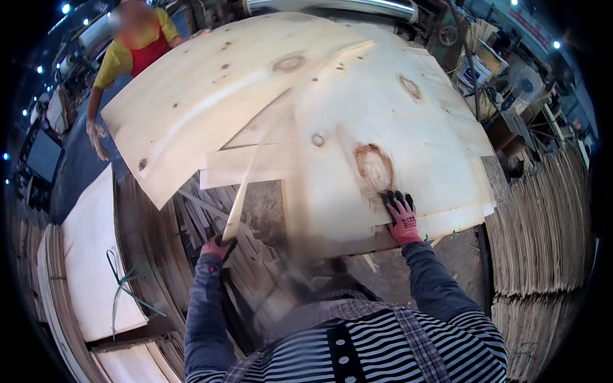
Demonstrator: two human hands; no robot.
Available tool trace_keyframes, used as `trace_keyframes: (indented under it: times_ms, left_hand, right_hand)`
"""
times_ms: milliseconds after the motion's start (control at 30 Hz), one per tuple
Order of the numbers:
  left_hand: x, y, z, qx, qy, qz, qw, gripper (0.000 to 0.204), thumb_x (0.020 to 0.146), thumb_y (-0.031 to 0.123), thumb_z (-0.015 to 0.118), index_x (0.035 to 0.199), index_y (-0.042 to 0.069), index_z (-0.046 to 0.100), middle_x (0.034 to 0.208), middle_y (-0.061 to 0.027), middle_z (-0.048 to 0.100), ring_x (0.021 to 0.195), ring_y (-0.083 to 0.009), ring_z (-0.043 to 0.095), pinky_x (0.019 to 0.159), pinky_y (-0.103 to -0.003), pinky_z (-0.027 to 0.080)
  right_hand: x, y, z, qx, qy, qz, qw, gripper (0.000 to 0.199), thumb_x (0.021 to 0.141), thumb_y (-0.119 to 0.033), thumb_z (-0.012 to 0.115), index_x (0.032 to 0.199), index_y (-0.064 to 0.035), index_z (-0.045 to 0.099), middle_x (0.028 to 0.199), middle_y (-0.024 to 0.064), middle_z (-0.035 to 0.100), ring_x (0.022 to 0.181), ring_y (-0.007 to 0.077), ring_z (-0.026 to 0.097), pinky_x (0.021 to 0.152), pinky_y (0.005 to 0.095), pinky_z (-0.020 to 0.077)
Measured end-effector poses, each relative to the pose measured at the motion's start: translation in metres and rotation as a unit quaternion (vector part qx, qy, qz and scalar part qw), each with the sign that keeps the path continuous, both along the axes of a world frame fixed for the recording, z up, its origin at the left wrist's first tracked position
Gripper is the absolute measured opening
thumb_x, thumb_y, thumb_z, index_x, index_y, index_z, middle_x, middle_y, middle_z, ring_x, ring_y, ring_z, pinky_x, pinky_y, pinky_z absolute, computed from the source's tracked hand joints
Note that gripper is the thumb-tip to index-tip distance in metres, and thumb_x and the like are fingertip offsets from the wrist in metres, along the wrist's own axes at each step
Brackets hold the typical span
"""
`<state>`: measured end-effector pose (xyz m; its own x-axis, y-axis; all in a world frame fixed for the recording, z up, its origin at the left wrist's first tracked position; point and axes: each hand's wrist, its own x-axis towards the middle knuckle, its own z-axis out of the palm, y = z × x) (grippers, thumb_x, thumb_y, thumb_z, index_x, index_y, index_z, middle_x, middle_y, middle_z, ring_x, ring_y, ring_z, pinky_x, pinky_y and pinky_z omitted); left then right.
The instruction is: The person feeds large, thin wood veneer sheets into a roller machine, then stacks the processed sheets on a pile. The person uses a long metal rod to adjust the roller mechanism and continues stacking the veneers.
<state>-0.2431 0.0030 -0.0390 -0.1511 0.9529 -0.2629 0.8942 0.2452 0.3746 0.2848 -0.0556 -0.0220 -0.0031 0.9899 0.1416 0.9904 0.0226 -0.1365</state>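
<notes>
My right hand [402, 219], in a pink and black glove, lies with fingers spread on a large pale wood veneer sheet [354, 96], just below a big brown knot. Lower and to the left, my left hand [218, 247], gloved alike, is closed around the near end of a narrow veneer strip [238, 207]. That strip slants up and away toward the sheets. Another broad veneer sheet [185, 108] spreads across the far left, with its near corner hanging over the edge. Between the two sheets shows a ragged gap with smaller veneer pieces [246, 167].
A co-worker [137, 48] in a yellow shirt and red apron stands at the far left. Tall veneer stacks [539, 223] rise on the right. Tied bundles [96, 262] lean at the left. Loose scraps [255, 268] lie below my left hand. A metal roller [338, 7] spans the back.
</notes>
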Motion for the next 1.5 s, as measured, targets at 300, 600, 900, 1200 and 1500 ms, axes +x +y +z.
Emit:
trace_keyframes:
  times_ms: [300,600,900,1200,1500]
  left_hand:
    - [0.148,-0.102,0.115,0.111,-0.096,-0.106,0.984,0.044,0.066,0.041,0.064,0.096,0.009,0.059,0.083,-0.0152,0.06,0.075,-0.0312,0.058,0.072,-0.036,0.046]
    - [0.263,-0.203,0.152,0.152,-0.113,-0.243,0.951,0.015,0.076,0.019,0.052,0.082,0.006,0.055,0.071,-0.0135,0.051,0.068,-0.0293,0.051,0.061,-0.039,0.04]
    - [0.22,-0.314,0.119,0.158,0.064,-0.165,0.971,0.038,0.05,0.02,0.067,0.082,0.006,0.056,0.079,-0.0121,0.052,0.075,-0.0315,0.049,0.065,-0.041,0.041]
    - [0.301,-0.238,0.237,0.305,0.178,-0.28,0.892,0.034,0.059,0.025,0.066,0.087,0.007,0.059,0.083,-0.0106,0.056,0.081,-0.0302,0.052,0.076,-0.041,0.04]
    - [0.336,-0.241,0.257,0.132,0.326,-0.336,0.874,0.018,0.07,0.028,0.057,0.072,0.01,0.057,0.064,-0.0095,0.053,0.065,-0.0281,0.052,0.061,-0.04,0.04]
  right_hand:
    - [0.002,0.004,0.002,0.053,-0.002,0.053,0.997,0.051,0.063,-0.024,0.059,0.113,-0.0142,0.05,0.119,0.0097,0.043,0.115,0.0293,0.034,0.1,0.0441,0.0208]
    - [0.019,-0.005,-0.007,0.073,0.053,0.066,0.994,0.053,0.067,-0.023,0.059,0.117,-0.0149,0.045,0.122,0.0074,0.04,0.117,0.0263,0.031,0.099,0.0449,0.0194]
    - [0.016,-0.007,-0.01,0.068,0.077,0.081,0.991,0.052,0.072,-0.024,0.055,0.121,-0.0199,0.04,0.127,0.0059,0.036,0.118,0.0292,0.029,0.098,0.0472,0.0196]
    - [0.043,-0.019,0.045,0.067,0.085,0.081,0.991,0.048,0.075,-0.029,0.052,0.121,-0.0195,0.041,0.125,0.0067,0.039,0.117,0.0294,0.032,0.098,0.047,0.0196]
    - [0.057,-0.017,-0.004,0.056,0.039,0.11,0.992,0.043,0.079,-0.029,0.045,0.121,-0.0174,0.042,0.128,0.005,0.035,0.119,0.0301,0.03,0.099,0.0474,0.0196]
